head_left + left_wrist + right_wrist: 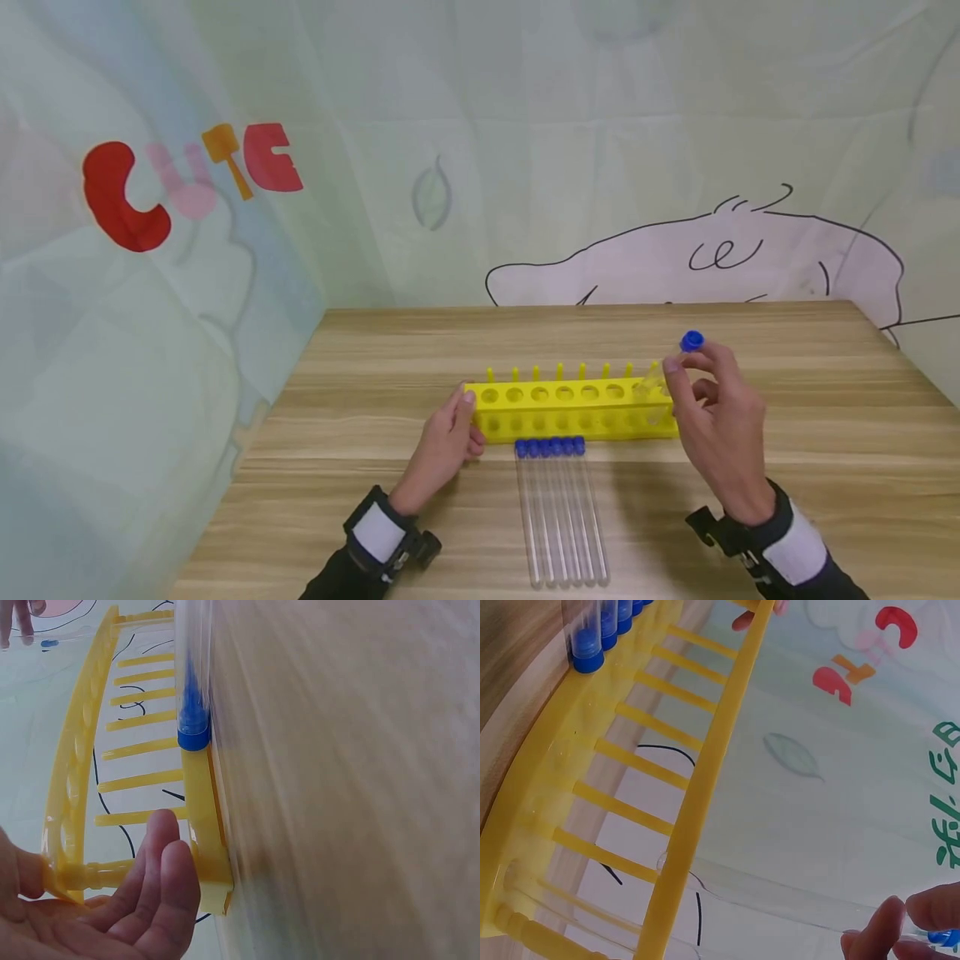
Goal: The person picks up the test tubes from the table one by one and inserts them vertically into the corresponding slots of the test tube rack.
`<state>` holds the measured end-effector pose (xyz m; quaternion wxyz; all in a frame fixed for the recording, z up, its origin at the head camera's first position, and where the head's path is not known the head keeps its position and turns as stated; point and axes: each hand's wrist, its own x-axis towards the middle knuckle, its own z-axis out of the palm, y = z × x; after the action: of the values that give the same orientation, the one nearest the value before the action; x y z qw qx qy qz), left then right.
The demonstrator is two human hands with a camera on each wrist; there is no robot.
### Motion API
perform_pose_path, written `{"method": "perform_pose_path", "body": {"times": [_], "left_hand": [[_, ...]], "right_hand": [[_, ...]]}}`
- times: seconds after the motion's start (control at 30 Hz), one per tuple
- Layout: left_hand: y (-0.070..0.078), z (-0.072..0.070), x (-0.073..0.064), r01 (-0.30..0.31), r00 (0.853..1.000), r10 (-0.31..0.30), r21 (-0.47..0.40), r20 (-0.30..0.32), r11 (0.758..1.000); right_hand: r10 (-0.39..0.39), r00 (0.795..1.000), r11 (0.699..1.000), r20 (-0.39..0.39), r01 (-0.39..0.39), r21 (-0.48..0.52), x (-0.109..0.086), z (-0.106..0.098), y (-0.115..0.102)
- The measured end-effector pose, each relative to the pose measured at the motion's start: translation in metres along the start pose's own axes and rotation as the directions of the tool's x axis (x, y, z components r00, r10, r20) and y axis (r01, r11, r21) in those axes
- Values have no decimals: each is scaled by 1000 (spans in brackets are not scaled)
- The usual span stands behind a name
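Right hand (pixel 720 425): thumb and fingers clamped on a clear tube (pixel 780 891) at its capped end, blue cap (pixel 692 340) up. Tube leans right, runs down through the end hole at the right of the yellow rack (pixel 577 407); lower part is inside the rack. Can't tell if it's seated on the base.

Left hand (pixel 446 437): gripping the rack's left end, thumb on one side, fingers on the other. Rack stands upright on the table (pixel 840 400), long side running left to right, row of pegs (pixel 559 372) along its far side.

Six more capped tubes (pixel 562 517) lie side by side on the table, near side of the rack, blue caps pointing far, right up by the rack's near edge.

Printed cloth (pixel 375 67) behind the table, coloured letters (pixel 127 200) on the left.
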<state>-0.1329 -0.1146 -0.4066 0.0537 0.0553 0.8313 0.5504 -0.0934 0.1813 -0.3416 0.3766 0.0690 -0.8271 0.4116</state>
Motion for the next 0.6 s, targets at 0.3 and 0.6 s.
{"method": "perform_pose_path", "body": {"times": [0.3, 0.6], "left_hand": [[2, -1, -1, -5, 1000, 5, 5, -5, 1000], [2, 0, -1, -12, 1000, 12, 10, -6, 1000]], "right_hand": [[10, 999, 998, 33, -8, -56, -2, 6, 6], [62, 995, 989, 77, -51, -137, -7, 13, 11]]}}
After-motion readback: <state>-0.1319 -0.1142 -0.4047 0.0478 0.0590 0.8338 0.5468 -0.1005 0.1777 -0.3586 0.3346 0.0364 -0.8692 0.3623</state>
